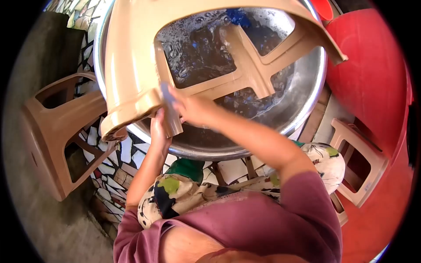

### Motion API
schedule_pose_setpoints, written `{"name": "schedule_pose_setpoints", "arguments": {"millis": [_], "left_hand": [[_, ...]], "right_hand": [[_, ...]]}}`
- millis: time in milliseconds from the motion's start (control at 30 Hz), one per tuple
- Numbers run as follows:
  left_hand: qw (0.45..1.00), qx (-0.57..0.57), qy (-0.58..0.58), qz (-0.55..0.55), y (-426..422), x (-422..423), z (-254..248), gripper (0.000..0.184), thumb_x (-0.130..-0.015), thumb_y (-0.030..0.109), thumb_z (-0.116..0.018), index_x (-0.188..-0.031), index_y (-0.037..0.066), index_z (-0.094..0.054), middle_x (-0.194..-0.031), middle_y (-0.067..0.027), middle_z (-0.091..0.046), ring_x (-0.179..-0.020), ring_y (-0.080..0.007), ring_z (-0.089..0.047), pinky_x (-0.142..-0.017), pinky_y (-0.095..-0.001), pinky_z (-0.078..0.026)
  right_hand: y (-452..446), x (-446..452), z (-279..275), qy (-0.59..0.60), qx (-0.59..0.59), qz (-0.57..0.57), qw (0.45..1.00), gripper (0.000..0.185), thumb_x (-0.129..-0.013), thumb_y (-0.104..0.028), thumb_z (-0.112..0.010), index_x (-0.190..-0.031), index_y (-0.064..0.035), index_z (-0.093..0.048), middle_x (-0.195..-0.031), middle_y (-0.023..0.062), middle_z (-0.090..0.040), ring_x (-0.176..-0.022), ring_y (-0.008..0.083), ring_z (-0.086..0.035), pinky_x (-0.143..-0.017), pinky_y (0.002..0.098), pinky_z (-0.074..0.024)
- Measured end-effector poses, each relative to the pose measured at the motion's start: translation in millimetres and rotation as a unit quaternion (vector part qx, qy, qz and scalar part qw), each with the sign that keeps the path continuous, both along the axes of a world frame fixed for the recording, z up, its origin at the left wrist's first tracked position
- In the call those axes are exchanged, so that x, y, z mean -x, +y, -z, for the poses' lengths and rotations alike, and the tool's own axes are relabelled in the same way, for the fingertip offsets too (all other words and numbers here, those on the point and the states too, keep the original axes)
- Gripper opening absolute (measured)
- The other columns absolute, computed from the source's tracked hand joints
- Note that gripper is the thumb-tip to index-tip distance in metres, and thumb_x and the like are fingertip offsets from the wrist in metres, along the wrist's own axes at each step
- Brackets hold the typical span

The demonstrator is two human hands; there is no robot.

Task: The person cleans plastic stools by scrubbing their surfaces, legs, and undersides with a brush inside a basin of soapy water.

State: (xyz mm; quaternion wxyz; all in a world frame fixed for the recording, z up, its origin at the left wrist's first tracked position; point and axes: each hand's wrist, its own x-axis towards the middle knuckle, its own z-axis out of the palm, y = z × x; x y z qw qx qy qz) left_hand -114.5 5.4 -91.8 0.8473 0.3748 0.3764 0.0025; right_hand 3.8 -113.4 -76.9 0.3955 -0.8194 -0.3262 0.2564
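The left hand (160, 126) is closing its fingers on a beige plastic stool (131, 61) over a metal basin (219, 155) of sudsy water (197, 65); the right hand (193, 108) is pinching a blurred bluish pad (166, 94) against it.

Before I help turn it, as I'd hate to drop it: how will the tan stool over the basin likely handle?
The tan stool is probably stiff and light for its size: it looks like moulded plastic with large openings. It may well be slippery, given its glossy surface and the bubbly water in the metal basin.
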Motion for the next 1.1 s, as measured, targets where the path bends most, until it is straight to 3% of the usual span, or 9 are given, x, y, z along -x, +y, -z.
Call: {"name": "schedule_pose_setpoints", "arguments": {"millis": [33,267,467,567,633,667,733,933,1100], "left_hand": [[1.000,0.019,-0.013,0.020,-0.4,0.8,-4.9,0.058,-0.094,0.040,-0.050,-0.133,-0.001,-0.038,-0.122,-0.0184,-0.053,-0.103,-0.0330,-0.059,-0.081,-0.0470,-0.055],[0.992,0.054,-0.041,0.103,-7.5,-11.9,-22.0,0.083,-0.087,0.062,-0.047,-0.132,-0.008,-0.037,-0.120,-0.0240,-0.054,-0.103,-0.0382,-0.059,-0.074,-0.0425,-0.056],[0.986,0.125,-0.045,0.104,-6.5,-13.5,-23.1,0.084,-0.087,0.062,-0.045,-0.135,-0.006,-0.034,-0.121,-0.0243,-0.054,-0.101,-0.0380,-0.061,-0.065,-0.0378,-0.057],[0.986,0.126,-0.029,0.107,-7.7,-14.4,-23.4,0.085,-0.087,0.063,-0.045,-0.136,-0.005,-0.033,-0.121,-0.0245,-0.054,-0.101,-0.0385,-0.061,-0.064,-0.0367,-0.057],[0.986,0.113,-0.037,0.114,-8.1,-16.1,-24.2,0.085,-0.087,0.063,-0.045,-0.136,-0.005,-0.033,-0.122,-0.0247,-0.053,-0.101,-0.0388,-0.061,-0.064,-0.0366,-0.058],[0.987,0.113,-0.032,0.111,-7.0,-14.4,-24.2,0.085,-0.087,0.063,-0.045,-0.136,-0.005,-0.033,-0.122,-0.0247,-0.053,-0.101,-0.0388,-0.061,-0.064,-0.0366,-0.058],[0.986,0.114,-0.044,0.110,-5.3,-13.4,-23.9,0.085,-0.087,0.063,-0.045,-0.136,-0.005,-0.033,-0.122,-0.0248,-0.053,-0.101,-0.0386,-0.061,-0.064,-0.0365,-0.058],[0.984,0.137,-0.044,0.105,-5.9,-10.3,-20.6,0.082,-0.088,0.063,-0.043,-0.134,-0.004,-0.036,-0.119,-0.0218,-0.055,-0.099,-0.0362,-0.062,-0.065,-0.0360,-0.057],[0.985,0.129,-0.040,0.104,-6.4,-11.5,-21.5,0.082,-0.088,0.064,-0.042,-0.133,-0.004,-0.037,-0.121,-0.0223,-0.055,-0.102,-0.0366,-0.061,-0.066,-0.0368,-0.057]], "right_hand": [[18.0,-27.4,-4.0,0.091,0.106,-0.024,0.990,0.053,-0.092,-0.032,-0.048,-0.140,-0.0131,-0.038,-0.097,0.0237,-0.064,-0.084,0.0366,-0.065,-0.073,0.0444,-0.0500],[116.8,-185.4,136.9,-0.014,0.110,0.071,0.991,0.059,-0.091,-0.035,-0.047,-0.142,-0.0104,-0.034,-0.116,0.0254,-0.059,-0.101,0.0385,-0.060,-0.090,0.0427,-0.0451],[-4.5,-73.1,-4.0,0.111,0.179,-0.192,0.958,0.061,-0.095,-0.037,-0.040,-0.148,-0.0133,-0.020,-0.114,0.0293,-0.057,-0.104,0.0412,-0.058,-0.093,0.0443,-0.0427],[19.3,-108.3,40.1,0.085,0.186,-0.178,0.962,0.061,-0.097,-0.042,-0.036,-0.148,-0.0129,-0.020,-0.119,0.0281,-0.056,-0.109,0.0406,-0.056,-0.095,0.0429,-0.0422],[66.7,-159.2,105.9,0.126,0.166,-0.140,0.968,0.046,-0.095,-0.036,-0.038,-0.129,-0.0069,-0.047,-0.115,0.0256,-0.059,-0.104,0.0386,-0.059,-0.089,0.0443,-0.0447],[78.1,-166.5,106.3,0.011,0.133,-0.100,0.986,0.040,-0.093,-0.033,-0.041,-0.115,-0.0027,-0.053,-0.113,0.0247,-0.060,-0.100,0.0387,-0.060,-0.085,0.0462,-0.0461],[81.3,-146.9,111.4,0.013,0.110,-0.007,0.994,0.038,-0.092,-0.030,-0.043,-0.116,-0.0026,-0.053,-0.110,0.0260,-0.061,-0.097,0.0408,-0.060,-0.084,0.0460,-0.0466],[-15.0,-37.9,-15.9,0.186,0.166,-0.180,0.952,0.063,-0.096,-0.036,-0.039,-0.148,-0.0084,-0.017,-0.116,0.0288,-0.057,-0.103,0.0420,-0.058,-0.095,0.0430,-0.0414],[26.5,-81.1,20.4,0.196,0.212,-0.105,0.952,0.063,-0.095,-0.039,-0.037,-0.144,-0.0009,-0.025,-0.119,0.0299,-0.055,-0.109,0.0407,-0.056,-0.094,0.0416,-0.0418]]}}
